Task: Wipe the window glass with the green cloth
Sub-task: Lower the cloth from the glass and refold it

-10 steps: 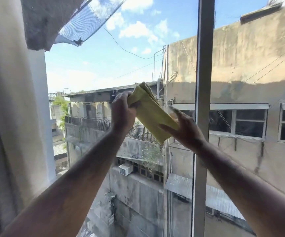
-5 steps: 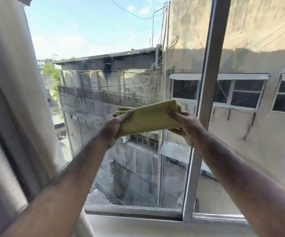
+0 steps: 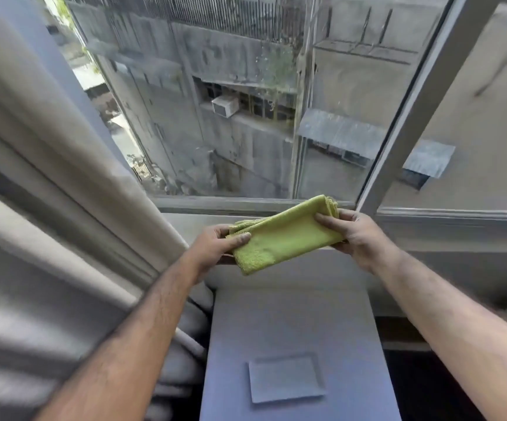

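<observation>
Two bare forearms reach forward from the bottom of the frame over a flat grey-blue surface (image 3: 291,323) that carries a small rectangular patch (image 3: 285,378) near its front edge. Above the far end of that surface, the left hand (image 3: 215,243) and the right hand (image 3: 354,230) hold a folded green cloth (image 3: 282,235) between them, each pinching one end with the thumb on top and the fingers curled beneath. The cloth sits roughly level, tilted slightly upward toward the right hand, and hangs in the air just in front of the window sill (image 3: 246,205), clear of the pane. A pale curtain (image 3: 48,183) falls in heavy folds down the left side. Behind the hands, the window glass (image 3: 215,117) is split by a slanting light-coloured frame bar (image 3: 413,101). Through the glass stands a weathered concrete building (image 3: 246,59), with a white air-conditioning unit (image 3: 224,106) mounted on its wall and a corrugated metal awning (image 3: 352,135) to the right.
</observation>
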A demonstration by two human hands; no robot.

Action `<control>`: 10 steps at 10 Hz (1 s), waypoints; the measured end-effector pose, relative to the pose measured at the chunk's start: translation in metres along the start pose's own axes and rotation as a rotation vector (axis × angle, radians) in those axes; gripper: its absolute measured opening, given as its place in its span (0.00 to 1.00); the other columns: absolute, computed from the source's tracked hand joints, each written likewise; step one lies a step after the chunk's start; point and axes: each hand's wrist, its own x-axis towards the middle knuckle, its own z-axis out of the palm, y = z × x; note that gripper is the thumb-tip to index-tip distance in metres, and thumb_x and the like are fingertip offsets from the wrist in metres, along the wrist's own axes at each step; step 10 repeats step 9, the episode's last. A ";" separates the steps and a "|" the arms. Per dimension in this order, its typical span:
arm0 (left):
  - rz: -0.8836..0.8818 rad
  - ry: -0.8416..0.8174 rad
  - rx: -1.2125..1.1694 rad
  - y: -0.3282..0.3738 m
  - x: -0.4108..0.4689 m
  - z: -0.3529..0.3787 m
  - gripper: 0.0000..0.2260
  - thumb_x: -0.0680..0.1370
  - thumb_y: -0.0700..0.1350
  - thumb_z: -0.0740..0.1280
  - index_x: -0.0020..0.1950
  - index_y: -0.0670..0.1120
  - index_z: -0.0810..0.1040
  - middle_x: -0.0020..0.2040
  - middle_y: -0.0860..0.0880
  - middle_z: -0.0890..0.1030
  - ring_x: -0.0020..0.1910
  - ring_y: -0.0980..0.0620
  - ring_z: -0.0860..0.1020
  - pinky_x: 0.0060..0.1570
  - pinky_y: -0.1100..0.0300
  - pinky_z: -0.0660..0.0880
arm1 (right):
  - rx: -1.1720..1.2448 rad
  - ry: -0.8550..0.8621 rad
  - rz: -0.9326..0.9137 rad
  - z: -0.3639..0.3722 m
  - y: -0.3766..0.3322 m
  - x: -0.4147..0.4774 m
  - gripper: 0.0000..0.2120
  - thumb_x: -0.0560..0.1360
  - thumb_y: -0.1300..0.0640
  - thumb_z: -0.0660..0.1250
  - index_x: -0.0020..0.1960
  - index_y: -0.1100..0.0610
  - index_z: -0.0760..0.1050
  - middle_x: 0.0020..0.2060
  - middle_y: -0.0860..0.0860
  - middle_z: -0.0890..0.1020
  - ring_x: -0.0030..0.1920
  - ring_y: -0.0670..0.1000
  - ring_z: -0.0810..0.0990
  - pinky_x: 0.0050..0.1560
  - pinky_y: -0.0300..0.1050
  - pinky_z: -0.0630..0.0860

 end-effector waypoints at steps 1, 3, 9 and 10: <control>-0.122 -0.026 0.026 -0.096 0.012 0.005 0.14 0.79 0.41 0.73 0.64 0.41 0.82 0.52 0.44 0.85 0.45 0.50 0.85 0.40 0.58 0.85 | 0.005 0.035 0.134 -0.010 0.095 0.008 0.07 0.73 0.60 0.78 0.50 0.54 0.85 0.38 0.45 0.88 0.38 0.42 0.85 0.40 0.37 0.83; -0.300 -0.053 0.050 -0.259 0.023 0.031 0.13 0.79 0.39 0.73 0.63 0.40 0.83 0.58 0.38 0.86 0.51 0.48 0.85 0.47 0.54 0.86 | -0.103 0.084 0.360 -0.035 0.268 0.015 0.13 0.73 0.62 0.78 0.57 0.63 0.85 0.46 0.53 0.86 0.42 0.48 0.84 0.42 0.37 0.84; -0.166 0.122 1.043 -0.471 0.010 0.092 0.24 0.78 0.44 0.71 0.74 0.49 0.70 0.65 0.47 0.74 0.63 0.43 0.77 0.55 0.44 0.80 | -1.307 0.168 0.210 -0.031 0.479 0.011 0.15 0.75 0.58 0.70 0.59 0.58 0.70 0.54 0.56 0.80 0.55 0.62 0.79 0.45 0.52 0.74; -0.166 0.122 1.043 -0.471 0.010 0.092 0.24 0.78 0.44 0.71 0.74 0.49 0.70 0.65 0.47 0.74 0.63 0.43 0.77 0.55 0.44 0.80 | -1.307 0.168 0.210 -0.031 0.479 0.011 0.15 0.75 0.58 0.70 0.59 0.58 0.70 0.54 0.56 0.80 0.55 0.62 0.79 0.45 0.52 0.74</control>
